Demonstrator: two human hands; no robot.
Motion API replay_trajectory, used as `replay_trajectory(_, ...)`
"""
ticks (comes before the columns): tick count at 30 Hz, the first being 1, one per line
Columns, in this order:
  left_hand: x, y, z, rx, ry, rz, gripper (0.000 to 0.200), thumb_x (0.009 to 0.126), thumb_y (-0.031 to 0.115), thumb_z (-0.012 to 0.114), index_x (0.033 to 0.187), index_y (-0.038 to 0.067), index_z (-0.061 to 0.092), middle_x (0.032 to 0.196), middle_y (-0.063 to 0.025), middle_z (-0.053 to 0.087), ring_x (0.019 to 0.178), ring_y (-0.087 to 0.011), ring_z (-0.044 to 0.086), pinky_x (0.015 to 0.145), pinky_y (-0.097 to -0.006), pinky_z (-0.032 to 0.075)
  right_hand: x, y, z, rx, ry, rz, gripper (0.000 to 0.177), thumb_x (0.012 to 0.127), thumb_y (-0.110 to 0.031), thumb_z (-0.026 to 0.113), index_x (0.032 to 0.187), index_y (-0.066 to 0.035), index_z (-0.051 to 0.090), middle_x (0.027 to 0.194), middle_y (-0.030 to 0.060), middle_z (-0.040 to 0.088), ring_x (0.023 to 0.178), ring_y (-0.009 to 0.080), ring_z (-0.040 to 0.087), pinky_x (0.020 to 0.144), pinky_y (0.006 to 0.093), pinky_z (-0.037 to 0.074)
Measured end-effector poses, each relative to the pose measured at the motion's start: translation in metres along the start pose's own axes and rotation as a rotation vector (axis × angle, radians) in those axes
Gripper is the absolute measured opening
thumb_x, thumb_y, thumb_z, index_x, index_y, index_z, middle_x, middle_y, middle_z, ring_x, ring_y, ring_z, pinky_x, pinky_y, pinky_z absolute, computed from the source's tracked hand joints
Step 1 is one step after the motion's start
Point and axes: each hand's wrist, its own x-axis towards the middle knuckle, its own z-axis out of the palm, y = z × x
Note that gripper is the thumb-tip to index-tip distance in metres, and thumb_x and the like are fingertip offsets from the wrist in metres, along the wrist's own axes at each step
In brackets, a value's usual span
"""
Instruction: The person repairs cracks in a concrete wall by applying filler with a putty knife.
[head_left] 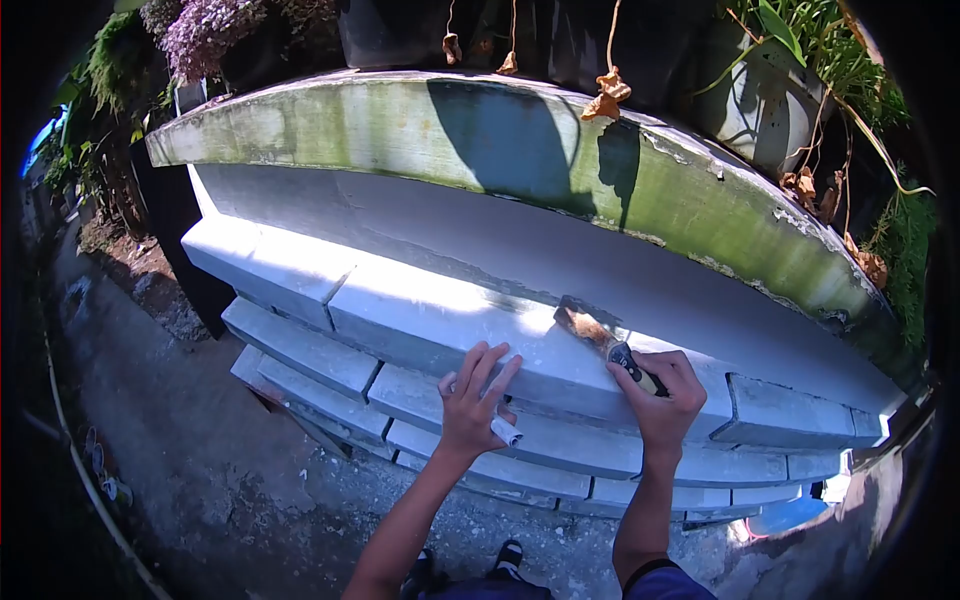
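My right hand (668,395) is closed around the dark handle of a paintbrush (590,328). The tan bristles point up and left, against the corner where the top ledge meets the recessed wall. A darker patch of wall shows at the bristle tips. My left hand (475,405) rests its outstretched fingertips on the front edge of the pale grey stepped ledge (440,335). A small white roll (507,431), perhaps paper with print on its end, is tucked in the left palm under the thumb.
Above the recess juts a curved slab (380,125) with green stains and flaking paint. Plants and a pale pot (765,110) stand over it, with dried leaves (606,95) hanging down. Rough concrete ground (230,470) lies below. A blue basin (788,516) sits at lower right.
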Motion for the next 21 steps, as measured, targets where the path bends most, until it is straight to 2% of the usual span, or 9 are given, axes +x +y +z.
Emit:
replay_trajectory(5,-0.001,0.002,0.003,-0.075,0.006,-0.031,0.073,0.072,0.033,0.063,0.143,0.019,0.053,0.146,-0.0049,0.051,0.139,-0.0256,0.044,0.099,-0.0406,0.026,0.011,-0.012,0.002,-0.006,-0.004,0.077,0.027,0.063,-0.008,0.091,0.084,-0.002,0.076,0.082,0.0075,0.070,0.073,0.0180,0.070,0.066,0.0286,0.057)
replay_trajectory(13,-0.001,-0.002,-0.014,-0.051,-0.038,0.034,0.072,0.072,0.027,0.064,0.142,0.020,0.054,0.150,-0.0066,0.049,0.140,-0.0262,0.044,0.098,-0.0408,0.027,0.000,-0.001,-0.005,-0.037,0.005,0.005,0.026,0.064,-0.008,0.091,0.084,-0.002,0.076,0.082,0.0072,0.071,0.073,0.0193,0.071,0.066,0.0301,0.056)
replay_trajectory(16,-0.032,-0.006,-0.006,-0.090,0.044,0.063,0.067,0.075,0.025,0.062,0.141,0.020,0.055,0.151,-0.0090,0.048,0.140,-0.0274,0.045,0.098,-0.0403,0.029,0.005,0.000,0.015,0.019,0.015,-0.018,0.025,0.064,-0.009,0.091,0.082,-0.002,0.075,0.081,0.0070,0.071,0.072,0.0188,0.070,0.064,0.0302,0.056)
replay_trajectory(19,-0.070,-0.009,-0.006,-0.114,-0.010,0.060,0.063,0.077,0.024,0.061,0.140,0.020,0.056,0.151,-0.0110,0.047,0.140,-0.0286,0.045,0.099,-0.0408,0.030,0.007,-0.019,0.049,0.082,-0.033,-0.056,0.025,0.064,-0.010,0.091,0.082,-0.003,0.075,0.081,0.0066,0.071,0.071,0.0179,0.070,0.062,0.0300,0.056)
replay_trajectory(20,-0.086,-0.014,-0.012,-0.115,-0.077,0.039,0.059,0.075,0.017,0.058,0.134,0.015,0.059,0.147,-0.0149,0.048,0.138,-0.0339,0.045,0.103,-0.0451,0.031,0.009,-0.026,0.047,0.062,-0.042,-0.067,0.025,0.065,-0.011,0.091,0.083,-0.003,0.075,0.081,0.0062,0.071,0.070,0.0173,0.070,0.061,0.0298,0.056)
replay_trajectory(21,-0.106,-0.020,-0.019,-0.130,-0.121,-0.022,0.062,0.075,0.019,0.060,0.136,0.017,0.058,0.149,-0.0136,0.047,0.139,-0.0319,0.045,0.102,-0.0450,0.031,0.010,-0.028,0.041,0.039,-0.026,-0.047,0.025,0.065,-0.011,0.091,0.083,-0.003,0.076,0.081,0.0063,0.070,0.071,0.0174,0.070,0.062,0.0299,0.056)
